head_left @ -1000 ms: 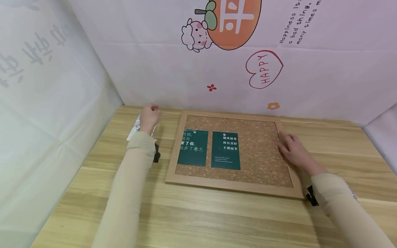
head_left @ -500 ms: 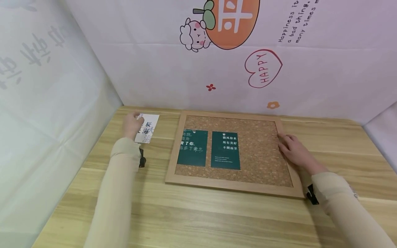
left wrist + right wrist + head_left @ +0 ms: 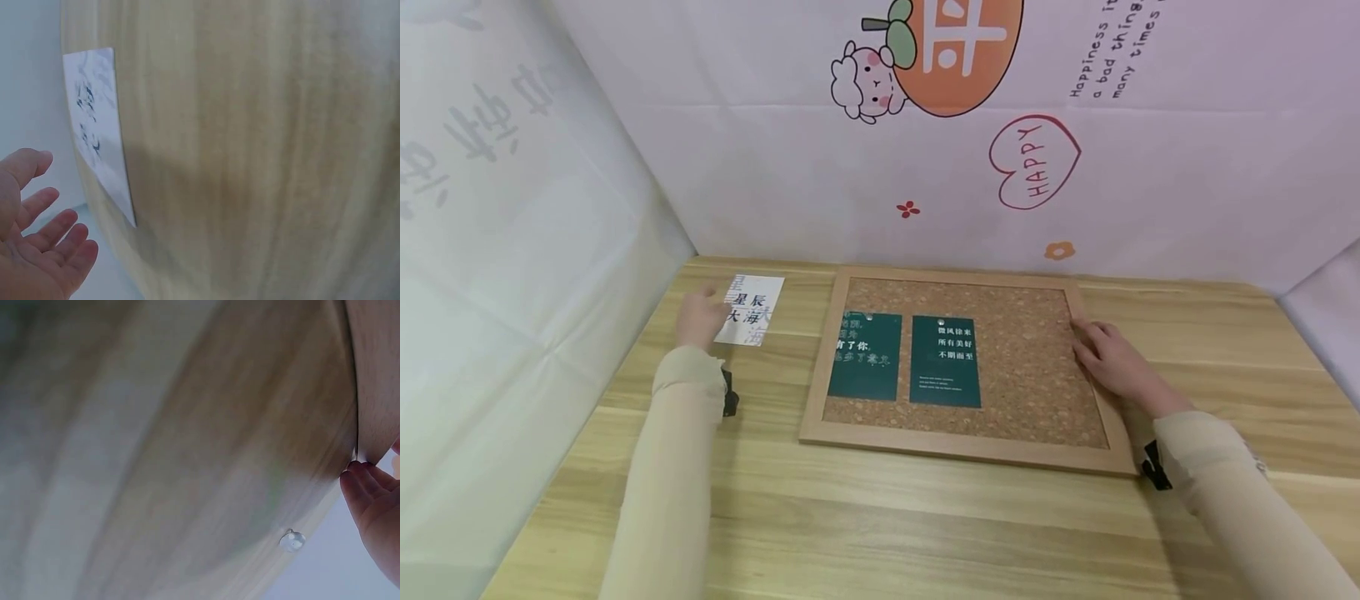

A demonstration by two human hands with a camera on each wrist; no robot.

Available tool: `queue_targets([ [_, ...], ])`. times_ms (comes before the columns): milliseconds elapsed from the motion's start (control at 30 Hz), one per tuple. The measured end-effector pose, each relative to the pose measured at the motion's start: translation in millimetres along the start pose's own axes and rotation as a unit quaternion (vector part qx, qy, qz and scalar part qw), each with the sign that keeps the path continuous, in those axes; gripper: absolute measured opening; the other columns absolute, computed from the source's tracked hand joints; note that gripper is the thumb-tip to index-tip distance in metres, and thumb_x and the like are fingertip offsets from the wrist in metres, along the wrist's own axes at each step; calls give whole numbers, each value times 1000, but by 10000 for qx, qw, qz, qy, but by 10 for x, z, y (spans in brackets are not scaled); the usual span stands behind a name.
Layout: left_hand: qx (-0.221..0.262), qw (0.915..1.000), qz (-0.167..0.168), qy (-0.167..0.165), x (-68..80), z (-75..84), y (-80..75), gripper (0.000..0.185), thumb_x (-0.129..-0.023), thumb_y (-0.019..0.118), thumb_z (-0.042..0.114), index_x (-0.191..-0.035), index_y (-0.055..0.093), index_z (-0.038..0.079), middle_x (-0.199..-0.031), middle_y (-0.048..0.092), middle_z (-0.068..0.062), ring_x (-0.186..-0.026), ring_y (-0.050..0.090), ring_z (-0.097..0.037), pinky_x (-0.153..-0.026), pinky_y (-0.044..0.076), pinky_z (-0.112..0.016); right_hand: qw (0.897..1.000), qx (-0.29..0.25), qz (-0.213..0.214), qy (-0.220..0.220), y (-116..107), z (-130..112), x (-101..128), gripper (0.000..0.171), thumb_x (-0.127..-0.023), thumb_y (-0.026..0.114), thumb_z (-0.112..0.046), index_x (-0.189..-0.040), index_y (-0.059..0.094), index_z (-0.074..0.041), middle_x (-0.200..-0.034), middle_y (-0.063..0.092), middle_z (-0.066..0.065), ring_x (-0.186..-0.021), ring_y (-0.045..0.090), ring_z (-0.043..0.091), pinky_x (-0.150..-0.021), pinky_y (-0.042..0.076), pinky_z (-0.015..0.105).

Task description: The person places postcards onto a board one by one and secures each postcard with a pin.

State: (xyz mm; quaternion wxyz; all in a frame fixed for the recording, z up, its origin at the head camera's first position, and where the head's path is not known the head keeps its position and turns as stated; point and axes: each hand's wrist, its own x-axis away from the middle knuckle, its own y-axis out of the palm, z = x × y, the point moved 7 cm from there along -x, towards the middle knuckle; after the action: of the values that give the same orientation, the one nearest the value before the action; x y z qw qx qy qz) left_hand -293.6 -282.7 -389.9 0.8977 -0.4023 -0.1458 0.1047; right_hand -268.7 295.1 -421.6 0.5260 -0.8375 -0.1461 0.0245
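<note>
A white card (image 3: 752,310) with dark blue characters lies on the table near its back left. My left hand (image 3: 702,318) is just left of the card; in the left wrist view its fingers (image 3: 56,237) are spread and relaxed, with nothing in them. A wood-framed cork board (image 3: 1030,367) lies flat in the middle, bearing two dark green cards, a left one (image 3: 865,383) and a right one (image 3: 945,392). My right hand (image 3: 1108,358) holds the board's right frame edge, thumb over the frame and fingertips (image 3: 353,481) along its outer side.
The wood-grain table (image 3: 910,525) ends at a white printed cloth wall (image 3: 775,183) behind, with another white cloth (image 3: 550,292) on the left. In the right wrist view a small clear round object (image 3: 292,541) sits near the table's edge.
My left hand has moved leftward off the white card, uncovering it. The card, the cork board and my right hand have stayed in place.
</note>
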Motion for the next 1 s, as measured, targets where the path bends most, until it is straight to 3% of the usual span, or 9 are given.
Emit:
queue_targets([
  [367,-263,9995,-140,-37,-63,-172,136,68,-92,58,19,-144,27,-12,-148,32,-31,-136,33,-47,-115,29,-53,10000,58,-19,16,-7,-12,-4,55,-104,33,-23,-147,22,9,-138,25,45,-123,30,61,-100,29,71],
  [1000,-825,9963,-114,-205,-16,-190,205,74,-87,66,27,-143,31,-6,-136,39,-33,-127,34,-45,-109,32,-54,9999,63,-59,81,16,-1,-8,55,-104,33,-24,-147,21,10,-138,24,46,-123,30,62,-100,30,70],
])
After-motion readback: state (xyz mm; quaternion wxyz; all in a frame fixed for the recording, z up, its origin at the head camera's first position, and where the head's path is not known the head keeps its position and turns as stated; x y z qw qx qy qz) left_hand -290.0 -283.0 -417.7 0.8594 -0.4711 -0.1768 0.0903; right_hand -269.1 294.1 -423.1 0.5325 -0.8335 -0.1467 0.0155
